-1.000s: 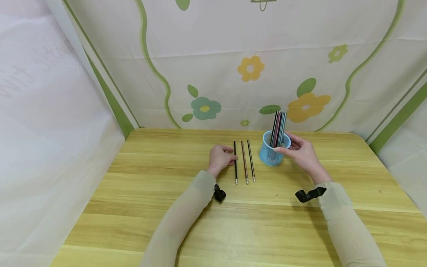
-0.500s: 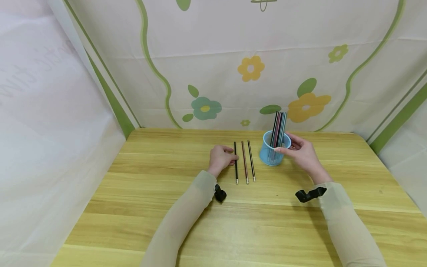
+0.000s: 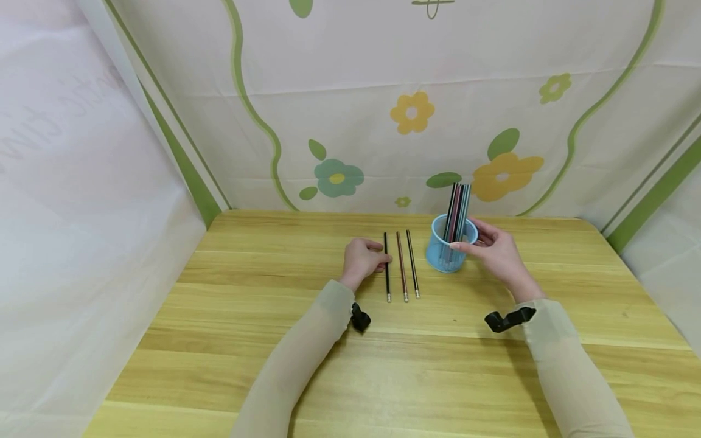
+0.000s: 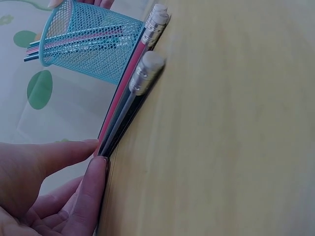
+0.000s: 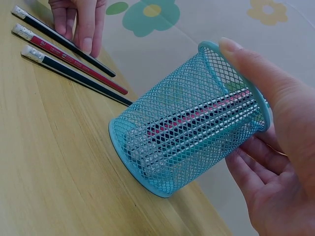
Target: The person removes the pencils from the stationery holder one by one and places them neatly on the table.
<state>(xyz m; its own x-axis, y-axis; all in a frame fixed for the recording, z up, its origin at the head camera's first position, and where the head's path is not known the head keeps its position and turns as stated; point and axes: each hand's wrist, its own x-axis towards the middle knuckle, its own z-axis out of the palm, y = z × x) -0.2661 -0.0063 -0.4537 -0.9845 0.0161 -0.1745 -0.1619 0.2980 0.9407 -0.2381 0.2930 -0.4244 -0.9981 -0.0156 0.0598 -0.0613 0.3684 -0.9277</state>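
Observation:
Three pencils lie side by side on the wooden table, their eraser ends toward the person. My left hand pinches the leftmost black pencil between thumb and fingers at mid-length; in the left wrist view its white eraser is nearest. Beside it lie a red pencil and another black pencil. My right hand holds a light blue mesh pencil cup, thumb at the rim and fingers around the far side. Several pencils stand leaning in the cup, erasers down.
The wooden table ends at the back against a white cloth printed with flowers and leaves. More white cloth hangs at the left side and at the right. A small dark mark lies on the table in front of the cup.

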